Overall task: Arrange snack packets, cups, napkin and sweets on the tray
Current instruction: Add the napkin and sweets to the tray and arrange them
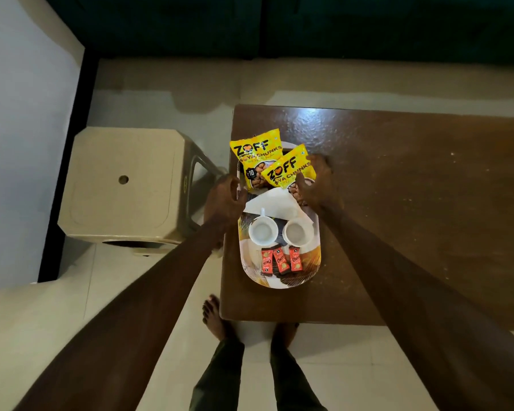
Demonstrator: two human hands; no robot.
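Observation:
An oval patterned tray (310, 271) lies on the left end of a brown table. At its far end two yellow snack packets (257, 151) (290, 170) overlap. A white napkin (275, 204) lies behind two white cups (263, 230) (298, 231). Three red sweets (280, 258) sit in a row at the near end. My left hand (224, 198) hovers at the tray's left rim with fingers curled and apart. My right hand (315, 183) is spread over the right rim, beside the nearer packet. Neither hand holds anything.
The brown table (413, 209) stretches to the right of the tray. A beige plastic stool (125, 188) stands to the left, close to the table's corner. My bare feet (217, 317) are on the tiled floor at the table's near edge. A dark sofa (279, 22) runs along the back.

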